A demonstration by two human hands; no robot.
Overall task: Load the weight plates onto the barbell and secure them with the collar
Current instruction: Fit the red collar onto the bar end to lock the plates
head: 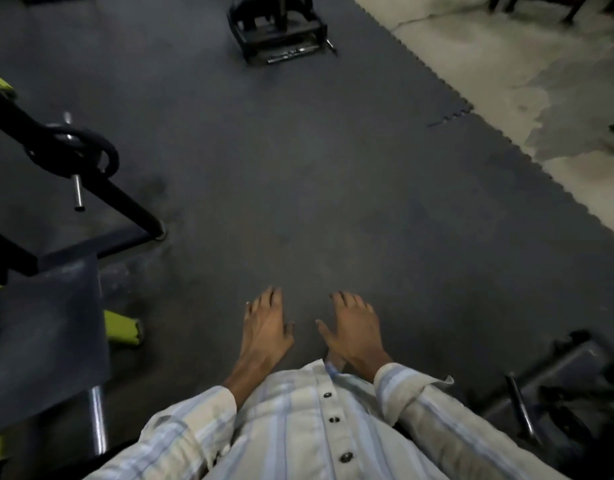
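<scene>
My left hand [265,323] and my right hand [354,327] hang side by side in front of my striped shirt, palms down, fingers spread, holding nothing. At the left, a black weight plate [91,150] sits on a chrome peg [78,192] of a black machine frame, well away from both hands. No barbell or collar is plainly visible. A dark bar [520,407] lies among blurred equipment at the lower right.
Dark rubber mat [316,185] covers the floor ahead, ending at bare concrete [506,64] on the right. A black and yellow-green machine with a padded seat [42,327] stands at the left. A black metal rack [278,29] stands far ahead.
</scene>
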